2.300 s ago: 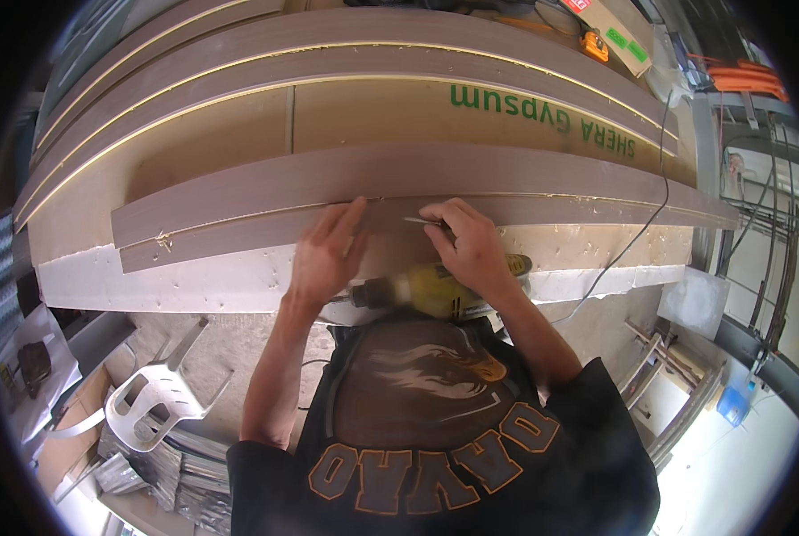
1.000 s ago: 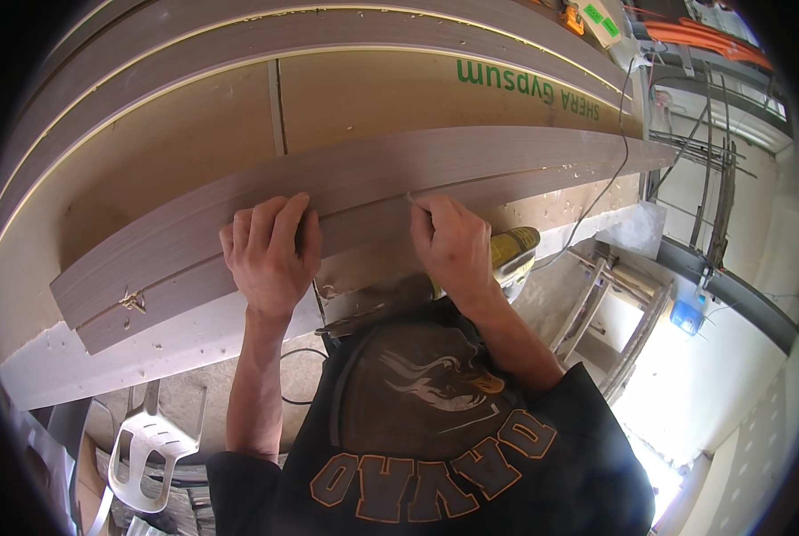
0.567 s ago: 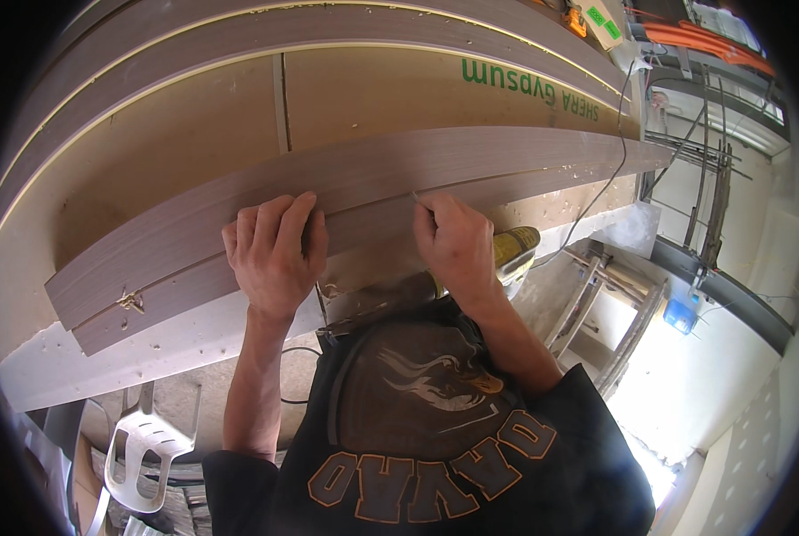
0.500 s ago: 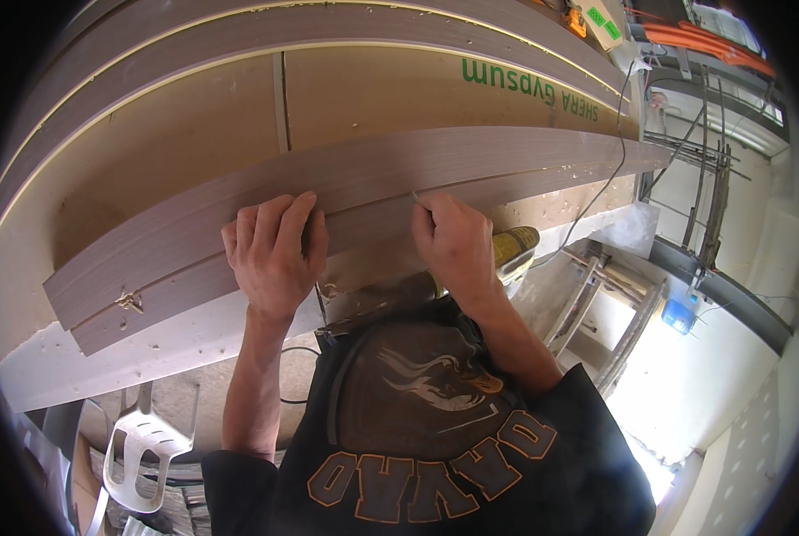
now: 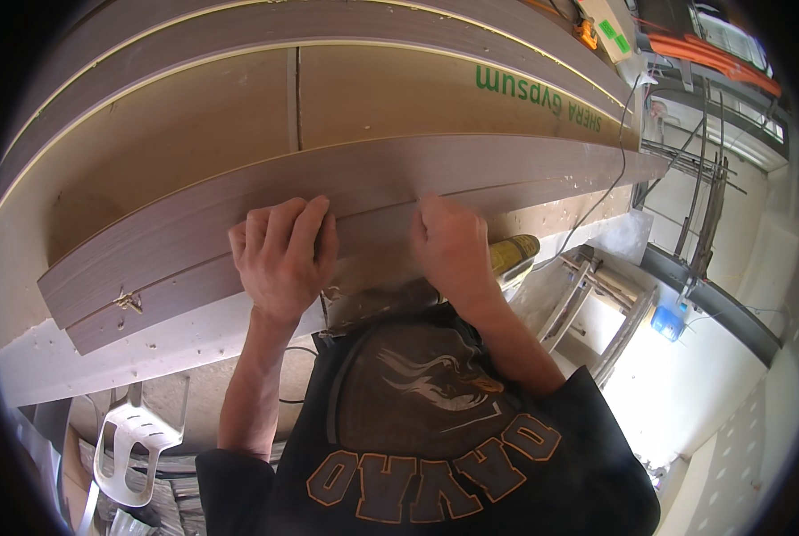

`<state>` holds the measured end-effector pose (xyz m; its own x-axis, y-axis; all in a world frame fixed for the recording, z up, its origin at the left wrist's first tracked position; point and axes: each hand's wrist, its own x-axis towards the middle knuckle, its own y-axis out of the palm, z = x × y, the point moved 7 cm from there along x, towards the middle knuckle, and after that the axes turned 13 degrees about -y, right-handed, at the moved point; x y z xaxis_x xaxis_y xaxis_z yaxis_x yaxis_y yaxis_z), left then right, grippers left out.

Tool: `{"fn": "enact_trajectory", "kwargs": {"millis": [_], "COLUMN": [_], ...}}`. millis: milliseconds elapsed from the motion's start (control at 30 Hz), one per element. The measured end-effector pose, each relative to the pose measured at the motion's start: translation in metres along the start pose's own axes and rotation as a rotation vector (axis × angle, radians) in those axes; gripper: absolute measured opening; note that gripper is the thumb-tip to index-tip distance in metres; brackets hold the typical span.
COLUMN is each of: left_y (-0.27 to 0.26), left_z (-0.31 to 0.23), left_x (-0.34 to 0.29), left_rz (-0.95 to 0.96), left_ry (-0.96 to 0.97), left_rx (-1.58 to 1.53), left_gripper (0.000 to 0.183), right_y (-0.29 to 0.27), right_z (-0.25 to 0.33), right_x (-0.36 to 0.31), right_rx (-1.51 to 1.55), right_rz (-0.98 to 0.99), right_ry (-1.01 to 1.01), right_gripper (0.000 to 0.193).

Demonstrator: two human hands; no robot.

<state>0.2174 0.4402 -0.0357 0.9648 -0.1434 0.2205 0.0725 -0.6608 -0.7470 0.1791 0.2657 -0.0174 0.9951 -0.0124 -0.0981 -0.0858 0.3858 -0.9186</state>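
A long grey-brown plank (image 5: 372,171) with a narrow groove along its length lies across the board in front of me. My left hand (image 5: 283,259) rests on the plank over the groove, its fingers curled in; whether anything is under them is hidden. To its right my right hand (image 5: 453,250) is closed in a pinch at the groove, blurred by motion. What it holds is too smeared to name. Curled pale shavings (image 5: 129,302) sit at the groove's left end. Beside my right wrist lies a yellow and dark cylindrical object (image 5: 514,255), partly covered by my arm.
More brown planks (image 5: 212,43) with pale edges lie at the far side of the printed gypsum board (image 5: 381,98). A dark cable (image 5: 606,183) crosses the plank's right part. A white plastic chair (image 5: 140,438) stands below left, and a wooden frame (image 5: 596,313) on the right.
The view has shifted a little. My right hand is now blurred, and the thin tip seen at its fingertips earlier cannot be made out. My left hand stays curled on the plank.
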Motion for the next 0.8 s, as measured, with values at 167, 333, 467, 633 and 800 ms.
{"fn": "enact_trajectory", "kwargs": {"millis": [167,333,467,633,800], "left_y": [-0.001,-0.001,-0.002,-0.003,-0.001], "left_z": [0.000,0.001,-0.001,-0.003,-0.006], "left_x": [-0.001,-0.001,-0.002,-0.002,-0.001], "left_rz": [0.009,-0.011,-0.033,-0.075,-0.073], "left_ry": [-0.007,-0.011,-0.006,0.025,0.036], "left_rx": [-0.032,-0.028,-0.029,0.011,0.030], "left_gripper": [0.022,0.021,0.022,0.020,0.020], "right_y": [0.003,-0.025,-0.046,-0.029,-0.030], "right_z": [0.004,-0.016,-0.049,-0.068,-0.039], "right_x": [0.001,-0.004,-0.018,-0.025,-0.019], "right_rx": [-0.120,-0.022,0.278,0.405,0.228], "right_rz": [-0.019,-0.059,-0.068,-0.091,-0.224], "right_ry": [-0.050,0.013,0.144,0.085,-0.144], "right_gripper": [0.009,0.004,0.012,0.012,0.008]}}
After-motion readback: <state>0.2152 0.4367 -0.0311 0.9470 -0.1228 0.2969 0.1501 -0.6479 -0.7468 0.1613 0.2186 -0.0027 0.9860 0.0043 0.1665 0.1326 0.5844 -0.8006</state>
